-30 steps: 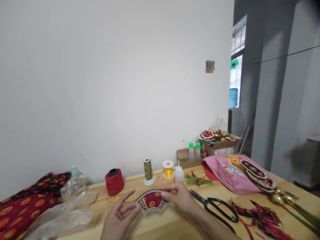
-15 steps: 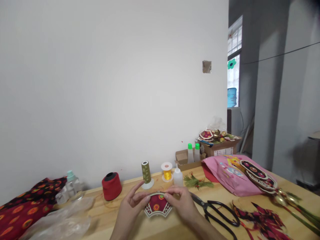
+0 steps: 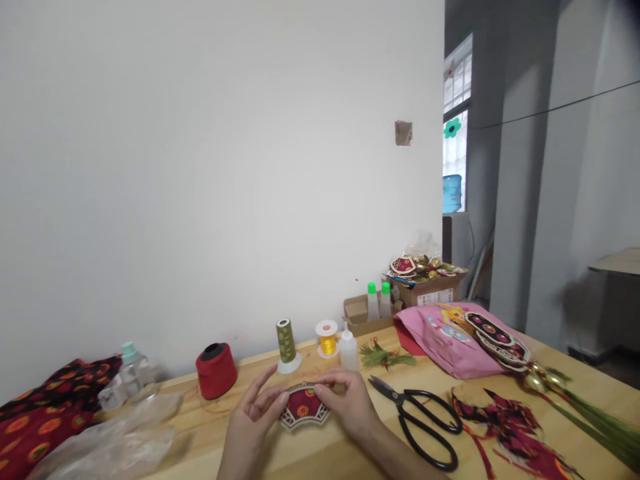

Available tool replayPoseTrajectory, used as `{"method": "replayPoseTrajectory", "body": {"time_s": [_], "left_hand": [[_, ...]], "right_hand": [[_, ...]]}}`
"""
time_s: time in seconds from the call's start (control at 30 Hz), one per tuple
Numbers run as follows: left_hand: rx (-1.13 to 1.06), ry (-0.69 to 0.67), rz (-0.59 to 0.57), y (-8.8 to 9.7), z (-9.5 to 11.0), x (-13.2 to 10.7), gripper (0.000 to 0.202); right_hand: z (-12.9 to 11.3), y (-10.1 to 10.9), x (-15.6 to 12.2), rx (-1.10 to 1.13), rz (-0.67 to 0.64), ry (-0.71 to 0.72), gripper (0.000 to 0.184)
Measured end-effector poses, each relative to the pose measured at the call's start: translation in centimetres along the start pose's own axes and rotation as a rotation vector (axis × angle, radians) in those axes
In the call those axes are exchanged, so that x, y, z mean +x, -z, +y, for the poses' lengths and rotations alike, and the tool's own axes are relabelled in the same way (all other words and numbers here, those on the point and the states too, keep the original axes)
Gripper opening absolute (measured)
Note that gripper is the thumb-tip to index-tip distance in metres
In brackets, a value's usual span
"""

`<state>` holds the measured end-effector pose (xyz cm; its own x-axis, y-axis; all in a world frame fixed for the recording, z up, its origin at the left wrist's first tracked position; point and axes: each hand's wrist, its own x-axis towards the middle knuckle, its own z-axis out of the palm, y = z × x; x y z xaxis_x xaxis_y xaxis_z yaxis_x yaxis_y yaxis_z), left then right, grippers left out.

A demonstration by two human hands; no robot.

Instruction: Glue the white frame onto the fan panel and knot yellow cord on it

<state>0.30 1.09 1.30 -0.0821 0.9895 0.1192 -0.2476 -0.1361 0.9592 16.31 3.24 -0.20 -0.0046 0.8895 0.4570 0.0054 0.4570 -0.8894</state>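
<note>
Between my two hands is a fan-shaped wooden ornament [image 3: 305, 408] with a pale cut-out frame and dark red patterned fabric showing orange flowers. My left hand [image 3: 256, 415] pinches its upper left edge between thumb and fingers, the index finger raised. At its upper right edge my right hand [image 3: 349, 404] grips with thumb and fingers. Black-handled scissors [image 3: 417, 420] lie just right of my right hand. Behind the hands stand a green thread cone [image 3: 285, 343], a yellow thread spool [image 3: 327, 340] and a white squeeze bottle [image 3: 349, 348].
A red thread cone [image 3: 217, 371], clear plastic bag [image 3: 125, 433] and patterned cloth [image 3: 45, 427] lie left. On the right are fabric scraps [image 3: 515, 427], a pink bag [image 3: 440, 340] with finished ornaments [image 3: 497, 340], and a cardboard box [image 3: 430, 291]. A white wall [image 3: 225, 167] rises behind.
The view has turned slightly right, so everything sits further left in the picture. Both hands keep their hold on the ornament, which looks tilted a little flatter.
</note>
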Motion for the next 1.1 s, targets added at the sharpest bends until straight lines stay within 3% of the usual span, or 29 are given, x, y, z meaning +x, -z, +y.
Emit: {"method": "replayPoseTrajectory", "body": {"time_s": [0.17,0.5,0.73,1.1], "left_hand": [[0.004,0.016,-0.05,-0.4,-0.2,-0.2,0.072],[0.146,-0.078,0.036,-0.7,0.0,-0.5,0.068],[0.141,-0.059,-0.007,-0.6,-0.3,-0.7,0.072],[0.19,-0.082,-0.021,-0.4,-0.8,-0.6,0.07]], "right_hand": [[0.1,0.0,-0.2,-0.028,-0.012,0.055,0.009],[-1.0,0.1,-0.4,-0.237,-0.038,0.258,0.007],[-1.7,0.1,-0.6,-0.272,-0.106,0.267,0.01],[-1.9,0.0,-0.8,-0.341,-0.069,0.347,0.011]]}}
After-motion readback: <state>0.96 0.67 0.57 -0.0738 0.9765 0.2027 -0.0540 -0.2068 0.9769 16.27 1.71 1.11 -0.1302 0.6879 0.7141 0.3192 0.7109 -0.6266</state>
